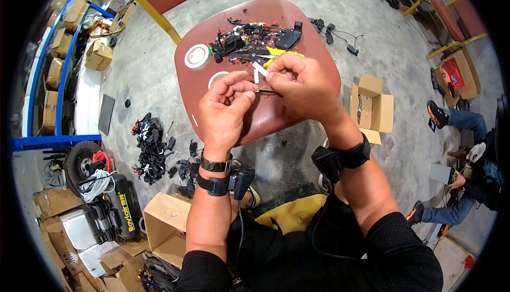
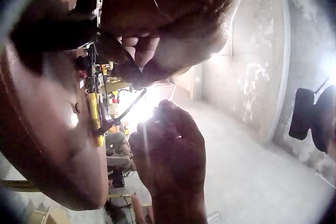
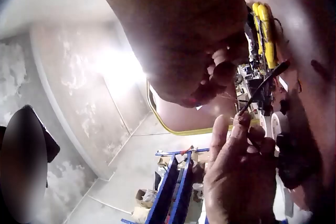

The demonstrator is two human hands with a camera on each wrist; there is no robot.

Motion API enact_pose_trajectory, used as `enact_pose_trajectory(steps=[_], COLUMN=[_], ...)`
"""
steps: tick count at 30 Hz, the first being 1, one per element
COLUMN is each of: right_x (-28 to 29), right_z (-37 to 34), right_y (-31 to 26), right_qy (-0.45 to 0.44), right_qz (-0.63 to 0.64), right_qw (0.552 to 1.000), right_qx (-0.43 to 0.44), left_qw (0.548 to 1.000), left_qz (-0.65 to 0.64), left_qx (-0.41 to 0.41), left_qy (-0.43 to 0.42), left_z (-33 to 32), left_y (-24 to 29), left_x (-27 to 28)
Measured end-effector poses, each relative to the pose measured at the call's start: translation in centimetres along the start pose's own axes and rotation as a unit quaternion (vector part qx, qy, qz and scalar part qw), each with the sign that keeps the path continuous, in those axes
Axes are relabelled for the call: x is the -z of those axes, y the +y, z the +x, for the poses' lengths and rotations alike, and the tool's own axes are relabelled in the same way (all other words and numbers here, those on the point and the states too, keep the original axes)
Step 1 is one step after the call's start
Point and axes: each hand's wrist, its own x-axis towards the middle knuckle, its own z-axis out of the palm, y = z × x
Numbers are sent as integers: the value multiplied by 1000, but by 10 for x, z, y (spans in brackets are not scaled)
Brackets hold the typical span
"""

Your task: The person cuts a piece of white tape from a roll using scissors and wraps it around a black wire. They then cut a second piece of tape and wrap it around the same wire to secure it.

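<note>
1. Pale wall with blotchy paint (image 2: 257, 71), shown only by the two wrist views
2. Blue metal shelf (image 1: 56, 142) bearing brown cardboard boxes, left of the head view
3. Red-brown padded chair (image 1: 187, 85) with a yellow frame, its seat between the person and the loose parts' far edge
4. Black cylinder (image 1: 121, 196) on the floor; its yellow lettering, which looks like "Boyfair", shows only in the head view
5. Heap of small black, red and white parts (image 1: 228, 45) on the seat
6. Left hand (image 1: 226, 106) and right hand (image 1: 300, 82), near each other above the seat; the left pinches the wire, the right pinches the strip
7. Yellow-handled pliers (image 1: 278, 51) by the heap
8. White ring-shaped roll (image 1: 189, 57) on the seat, its markings too small to read
9. Short white strip (image 1: 260, 69) at the right fingertips
10. Thin black wire (image 1: 272, 92) projecting from the left fingertips; the right wrist view shows fine strands (image 3: 229, 97) between the hands more clearly
</note>
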Motion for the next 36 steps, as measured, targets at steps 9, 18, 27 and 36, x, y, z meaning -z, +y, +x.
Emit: enact_pose_trajectory(steps=[9,18,27,36], right_x=[-10,-25,-25,-24], right_z=[-7,-10,-3,1], right_y=[27,33,38,36], right_qy=[-40,-37,-34,-35], right_qz=[133,164,137,124], right_qw=[988,979,984,985], right_qx=[-64,-116,-105,-111], left_qw=[996,995,994,995], left_qz=[1,-38,-55,-44], left_qx=[72,76,75,72], left_qy=[47,55,52,51], left_z=[9,16,21,24], left_y=[5,2,0,-2], left_x=[5,7,7,8])
